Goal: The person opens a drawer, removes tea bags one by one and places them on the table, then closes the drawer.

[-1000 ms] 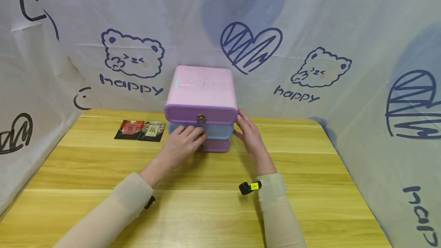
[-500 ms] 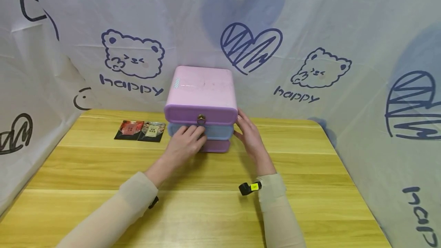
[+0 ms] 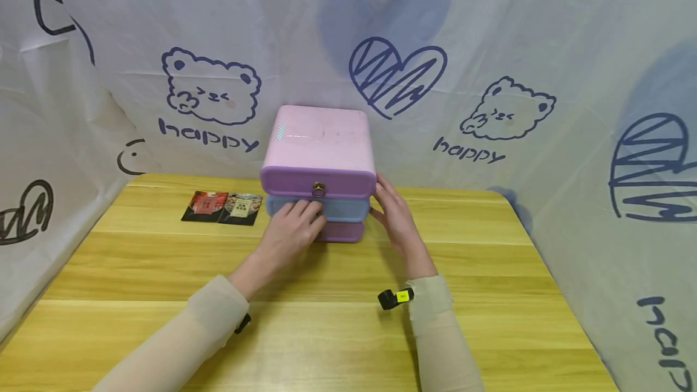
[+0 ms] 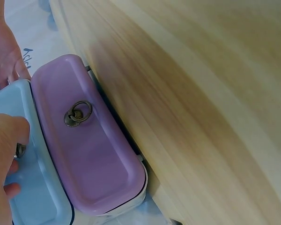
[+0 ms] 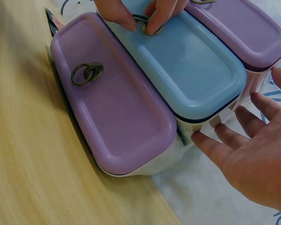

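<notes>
A small pink chest [image 3: 321, 138] with three stacked drawers stands at the back of the table. Its middle drawer [image 5: 192, 70] has a light blue front, between a purple top drawer [image 3: 348, 182] and a purple bottom drawer [image 4: 84, 154]. My left hand [image 3: 291, 227] pinches the metal ring pull [image 5: 153, 30] of the blue drawer between thumb and finger, as the right wrist view shows. Against the chest's right side lie the fingertips of my right hand [image 3: 397, 218], its fingers spread and nearly straight. All three drawer fronts sit against the body.
Two small dark packets, one with a red label [image 3: 204, 204] and one with a pale label [image 3: 239, 207], lie left of the chest. Behind it hangs a white printed cloth [image 3: 305, 35]. The wooden table [image 3: 327, 331] extends in front.
My left wrist and sleeve have shifted a little to the right and the hand has tilted slightly, its fingers staying at the blue drawer's pull. My right hand holds its place.
</notes>
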Motion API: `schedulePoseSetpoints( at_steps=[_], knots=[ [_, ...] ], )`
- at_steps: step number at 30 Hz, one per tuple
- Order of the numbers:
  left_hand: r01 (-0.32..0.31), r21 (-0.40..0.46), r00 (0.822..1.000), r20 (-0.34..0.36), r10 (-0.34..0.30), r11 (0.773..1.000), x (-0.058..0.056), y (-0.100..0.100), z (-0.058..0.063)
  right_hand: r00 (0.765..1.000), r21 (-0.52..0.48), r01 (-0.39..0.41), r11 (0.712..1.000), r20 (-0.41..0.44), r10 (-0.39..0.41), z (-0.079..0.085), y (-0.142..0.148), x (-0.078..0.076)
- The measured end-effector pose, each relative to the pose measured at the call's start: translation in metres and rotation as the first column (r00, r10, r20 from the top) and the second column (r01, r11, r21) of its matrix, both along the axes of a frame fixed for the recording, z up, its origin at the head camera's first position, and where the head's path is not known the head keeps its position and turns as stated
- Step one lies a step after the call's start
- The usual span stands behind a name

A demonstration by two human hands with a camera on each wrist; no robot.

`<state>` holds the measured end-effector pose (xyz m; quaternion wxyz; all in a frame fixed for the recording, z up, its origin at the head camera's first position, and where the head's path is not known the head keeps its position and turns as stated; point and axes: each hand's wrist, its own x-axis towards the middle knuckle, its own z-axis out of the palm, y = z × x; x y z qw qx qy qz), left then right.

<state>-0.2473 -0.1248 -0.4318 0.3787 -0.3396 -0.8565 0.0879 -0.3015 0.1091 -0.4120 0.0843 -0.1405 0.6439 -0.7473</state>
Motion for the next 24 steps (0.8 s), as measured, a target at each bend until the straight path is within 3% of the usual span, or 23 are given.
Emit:
schedulePoseSetpoints(
  at_steps=[7, 14, 21, 24],
  knots=[
    [0.001, 0.032, 1.000, 0.030, -0.002, 1.000, 0.002, 0.001, 0.002, 1.000, 0.028, 0.001, 1.000, -0.012, -0.001, 0.017, -0.002, 0.015],
    [0.010, 0.068, 0.999, 0.035, -0.012, 0.998, 0.004, 0.003, 0.005, 1.000, 0.020, 0.004, 1.000, -0.006, -0.004, 0.018, -0.003, 0.016],
    [0.013, 0.112, 0.996, 0.083, -0.022, 0.994, 0.006, 0.004, 0.007, 1.000, 0.024, 0.005, 1.000, -0.010, -0.004, 0.018, -0.003, 0.016],
    [0.012, 0.119, 0.996, 0.090, -0.023, 0.993, 0.007, 0.004, 0.008, 1.000, 0.014, 0.005, 1.000, -0.010, -0.005, 0.009, -0.002, 0.009]
  ],
)
